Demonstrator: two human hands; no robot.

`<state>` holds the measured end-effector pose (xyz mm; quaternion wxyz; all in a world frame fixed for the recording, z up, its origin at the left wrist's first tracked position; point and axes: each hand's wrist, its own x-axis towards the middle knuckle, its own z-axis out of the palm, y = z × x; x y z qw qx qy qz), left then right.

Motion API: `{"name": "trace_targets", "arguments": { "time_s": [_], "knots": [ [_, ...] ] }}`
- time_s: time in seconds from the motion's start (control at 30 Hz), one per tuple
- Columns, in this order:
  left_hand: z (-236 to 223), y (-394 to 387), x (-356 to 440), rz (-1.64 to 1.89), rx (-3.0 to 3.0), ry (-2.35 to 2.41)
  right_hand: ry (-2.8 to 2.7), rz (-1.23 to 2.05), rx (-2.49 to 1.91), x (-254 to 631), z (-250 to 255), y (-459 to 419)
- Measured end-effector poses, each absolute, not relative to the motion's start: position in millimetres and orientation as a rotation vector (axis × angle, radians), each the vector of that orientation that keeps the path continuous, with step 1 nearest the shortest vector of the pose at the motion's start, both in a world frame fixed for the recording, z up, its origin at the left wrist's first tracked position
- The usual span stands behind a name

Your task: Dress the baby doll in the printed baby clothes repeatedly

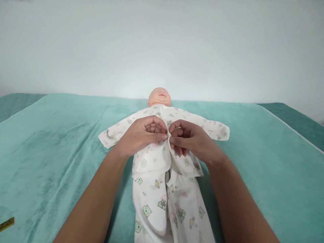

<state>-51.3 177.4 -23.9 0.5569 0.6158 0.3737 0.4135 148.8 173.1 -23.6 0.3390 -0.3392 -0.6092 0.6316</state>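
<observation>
A baby doll (159,97) lies on its back, head at the far end, with both arms spread wide. It wears a white printed jacket (152,162) and matching printed trousers (152,206). At the chest, my left hand (149,133) pinches one front edge of the jacket between thumb and fingers. My right hand (188,138) pinches the facing edge, the fingertips of both hands almost touching. Between them a small pale fastener seems to show, partly hidden by my fingers. Below my hands the jacket front hangs apart over the trousers.
The doll rests on a light green cloth (63,152) with some creases at the left. Darker green fabric (296,121) shows past its white edging on both sides. A white wall (162,44) rises behind. A yellow strip (7,224) lies at the lower left.
</observation>
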Motion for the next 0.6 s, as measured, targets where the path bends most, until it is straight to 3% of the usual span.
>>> {"name": "trace_targets", "arguments": {
  "time_s": [0.6],
  "knots": [
    [-16.8, 172.3, -49.9, 0.944, 1.505, 0.931, -1.688, 1.604, -0.978, 143.1, -18.7, 168.0]
  ]
}}
